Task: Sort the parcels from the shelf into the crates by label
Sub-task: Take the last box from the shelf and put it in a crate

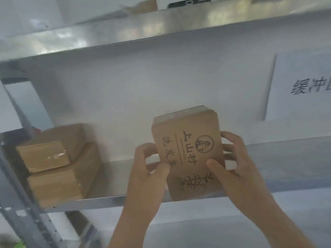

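Both hands, left hand (pixel 150 169) and right hand (pixel 234 163), grip a printed brown parcel (pixel 188 151) by its sides, fingers curled round the edges, over the metal shelf (pixel 107 201). Two more parcels (pixel 53 161) sit stacked at nine o'clock. The pick looks in hand; next comes reading its label, with no crates in view.

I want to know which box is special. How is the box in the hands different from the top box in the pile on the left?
The held parcel is gripped by the left hand and right hand; the top stacked parcel rests on another parcel. The held parcel shows big dark printed characters and a round logo; the top stacked parcel's visible sides look plain, with shiny tape. Both are brown cardboard.
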### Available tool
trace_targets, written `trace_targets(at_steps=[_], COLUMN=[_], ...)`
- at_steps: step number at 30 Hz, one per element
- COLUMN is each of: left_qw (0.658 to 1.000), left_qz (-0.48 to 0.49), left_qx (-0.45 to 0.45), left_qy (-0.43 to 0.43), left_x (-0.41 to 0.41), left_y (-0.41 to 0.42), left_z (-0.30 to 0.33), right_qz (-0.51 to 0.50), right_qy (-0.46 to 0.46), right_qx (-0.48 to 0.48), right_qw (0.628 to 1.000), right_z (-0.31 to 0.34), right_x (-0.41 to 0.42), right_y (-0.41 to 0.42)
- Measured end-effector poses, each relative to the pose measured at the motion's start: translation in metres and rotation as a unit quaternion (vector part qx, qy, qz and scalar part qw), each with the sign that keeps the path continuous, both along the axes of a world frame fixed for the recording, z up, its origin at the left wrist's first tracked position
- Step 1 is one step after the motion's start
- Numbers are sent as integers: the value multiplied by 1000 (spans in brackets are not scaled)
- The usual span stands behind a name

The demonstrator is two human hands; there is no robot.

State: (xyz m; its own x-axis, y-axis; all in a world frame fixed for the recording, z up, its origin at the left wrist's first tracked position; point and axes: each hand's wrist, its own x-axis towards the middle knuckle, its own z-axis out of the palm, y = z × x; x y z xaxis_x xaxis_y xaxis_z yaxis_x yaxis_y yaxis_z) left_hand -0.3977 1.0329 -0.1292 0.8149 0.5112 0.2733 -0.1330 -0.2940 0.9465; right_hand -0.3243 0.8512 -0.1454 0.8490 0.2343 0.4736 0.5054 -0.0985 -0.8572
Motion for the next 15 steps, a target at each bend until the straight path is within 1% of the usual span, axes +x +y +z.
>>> trace_targets(at_steps=[2,4,8,11,13,15], left_qw=[998,995,983,966,954,943], left_qz=[-46,-89,-153,-202,-232,-242], left_qx=[-26,-43,-101,-158,-189,-218], left_qy=[-18,-14,-1,-11,13,62], left_x=[8,16,32,41,45,54], left_y=[-41,-82,-170,-241,-286,-327], left_z=[6,11,11,14,17,15], right_qz=[-47,-87,-137,-166,-166,-160], right_qy=[-13,-19,5,39,47,78], right_qx=[-21,-45,-77,-94,-85,-48], right_qw=[999,995,988,981,981,983], right_z=[1,1,0,-2,-2,-2], right_x=[-1,-3,-10,-17,-28,-42], right_y=[-45,-91,-183,-251,-295,-338])
